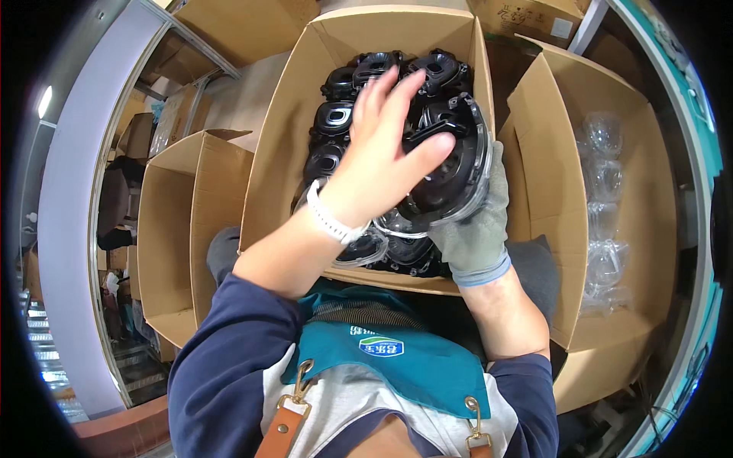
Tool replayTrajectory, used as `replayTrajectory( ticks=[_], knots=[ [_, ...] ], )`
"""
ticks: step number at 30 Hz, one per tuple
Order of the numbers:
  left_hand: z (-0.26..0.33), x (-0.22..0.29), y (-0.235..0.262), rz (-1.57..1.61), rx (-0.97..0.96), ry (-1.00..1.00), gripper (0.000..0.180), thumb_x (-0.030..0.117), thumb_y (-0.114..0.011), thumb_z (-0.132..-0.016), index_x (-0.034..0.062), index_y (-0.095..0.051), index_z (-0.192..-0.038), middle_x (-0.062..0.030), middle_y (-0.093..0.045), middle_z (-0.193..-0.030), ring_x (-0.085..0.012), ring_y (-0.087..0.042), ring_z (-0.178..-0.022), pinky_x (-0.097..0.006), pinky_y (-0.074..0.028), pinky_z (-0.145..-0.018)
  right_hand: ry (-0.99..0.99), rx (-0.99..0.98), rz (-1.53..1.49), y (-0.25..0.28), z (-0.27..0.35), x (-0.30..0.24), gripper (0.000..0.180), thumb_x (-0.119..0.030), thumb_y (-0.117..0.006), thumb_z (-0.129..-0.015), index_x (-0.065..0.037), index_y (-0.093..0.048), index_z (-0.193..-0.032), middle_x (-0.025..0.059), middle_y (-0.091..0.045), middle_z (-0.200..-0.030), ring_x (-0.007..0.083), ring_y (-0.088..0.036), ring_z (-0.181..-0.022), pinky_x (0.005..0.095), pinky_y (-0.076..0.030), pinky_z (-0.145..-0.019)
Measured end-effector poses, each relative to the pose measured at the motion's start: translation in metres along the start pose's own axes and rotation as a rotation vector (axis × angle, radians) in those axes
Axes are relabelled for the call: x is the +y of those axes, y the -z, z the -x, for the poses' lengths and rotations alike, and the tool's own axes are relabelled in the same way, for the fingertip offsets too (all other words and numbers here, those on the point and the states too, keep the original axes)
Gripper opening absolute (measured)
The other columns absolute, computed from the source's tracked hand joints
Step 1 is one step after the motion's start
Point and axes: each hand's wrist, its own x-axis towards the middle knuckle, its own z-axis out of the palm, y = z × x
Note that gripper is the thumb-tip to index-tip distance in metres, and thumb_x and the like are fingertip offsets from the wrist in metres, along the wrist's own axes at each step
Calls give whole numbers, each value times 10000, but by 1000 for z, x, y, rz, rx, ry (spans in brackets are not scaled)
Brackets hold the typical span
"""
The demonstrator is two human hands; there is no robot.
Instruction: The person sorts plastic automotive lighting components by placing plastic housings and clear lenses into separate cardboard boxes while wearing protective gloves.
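Observation:
My right hand point(475, 237), in a grey work glove, grips a black rounded plastic housing point(450, 179) with a clear rim from its right and lower side. The housing is held tilted over the open cardboard box point(267, 145) in front of me. My bare left hand point(382, 145), with a white band at the wrist, is spread above the box, fingers apart and nothing in it. Its thumb overlaps the housing in view; whether they touch I cannot tell. Below it, several similar black housings point(334, 117) sit in rows, partly hidden by my hand and forearm.
On the right, an open carton point(546, 130) holds a column of clear plastic domes point(603, 179). Another open carton point(168, 237) stands on the left. A metal-framed rack point(164, 99) with boxes is farther left. More cartons point(534, 19) stand at the back.

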Motion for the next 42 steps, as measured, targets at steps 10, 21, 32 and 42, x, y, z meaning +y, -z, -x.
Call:
replayTrajectory(
  ticks=[10, 21, 32, 42],
  knots=[
    [64, 14, 11, 986, -245, 447, 1057, 714, -562, -796, 53, -149, -1510, -89, -411, -1411, -196, -443, -1278, -370, -344, -1086, 422, -244, 930, 4, 33, 44, 936, -169, -711, -857, -17, -48, -1500, 187, -338, -1440, 290, -383, -1317, 397, -319, -1093],
    [50, -15, 0, 1074, -97, 419, 805, 343, -740, -767, 31, -379, -1415, -97, -457, -1348, -196, -438, -1258, -352, -349, -1068, 291, -125, 967, -10, 19, 23, 733, -148, -592, -911, -12, -173, -1498, 137, -415, -1410, 227, -443, -1264, 344, -364, -1061],
    [49, -7, -8, 873, -118, 235, 849, 403, -744, -756, 52, -368, -1431, -113, -196, -1514, -264, -183, -1430, -405, -321, -1094, 370, -163, 1091, -3, 21, 21, 828, -392, -653, -890, 2, -224, -1479, 133, -418, -1416, 235, -442, -1273, 367, -345, -1080],
    [37, -5, -16, 1195, -50, 284, 682, 388, -637, -857, 19, -388, -1374, -91, -479, -1265, -187, -468, -1166, -325, -373, -1025, 539, -126, 1575, -3, 6, 13, 507, -283, -343, -1045, -15, -272, -1469, 107, -403, -1444, 206, -415, -1306, 327, -331, -1087]
  ],
)
